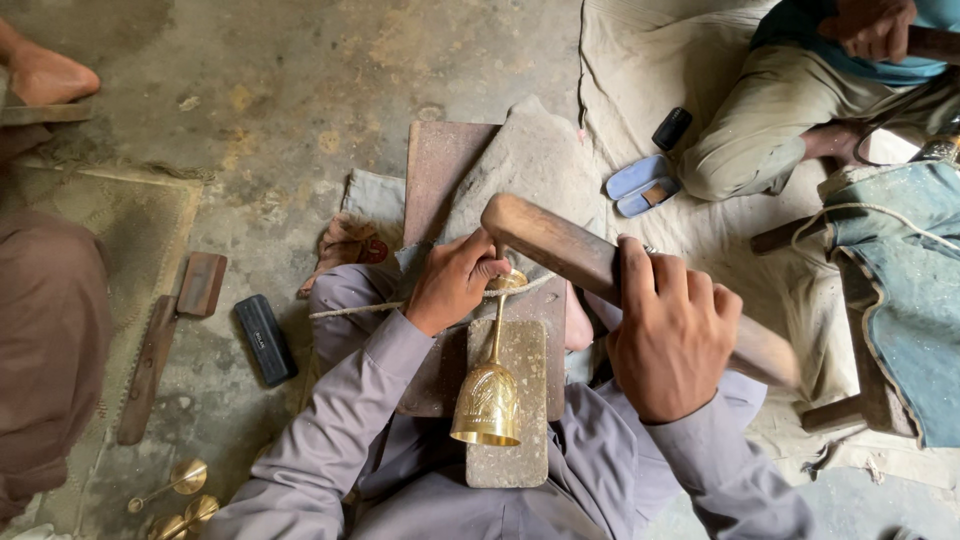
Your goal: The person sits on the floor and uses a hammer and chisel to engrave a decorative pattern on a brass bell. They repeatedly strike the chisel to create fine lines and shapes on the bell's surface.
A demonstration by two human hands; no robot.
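A brass goblet (489,398) lies on its side on a small stone block (515,440) in my lap, its bowl toward me and its foot away. My left hand (450,280) pinches a thin tool against the goblet's foot, next to a cord that runs across it. My right hand (672,335) grips a long wooden mallet (560,245) whose rounded end hovers just above the left hand's tool. Grey sleeves cover both my arms.
A rusty metal plate (435,170) and grey cloth lie under the block. A black case (265,338) and a wooden tool (155,350) rest on the concrete floor at left, brass pieces (180,495) near them. Another person sits at top right beside blue sandals (643,184).
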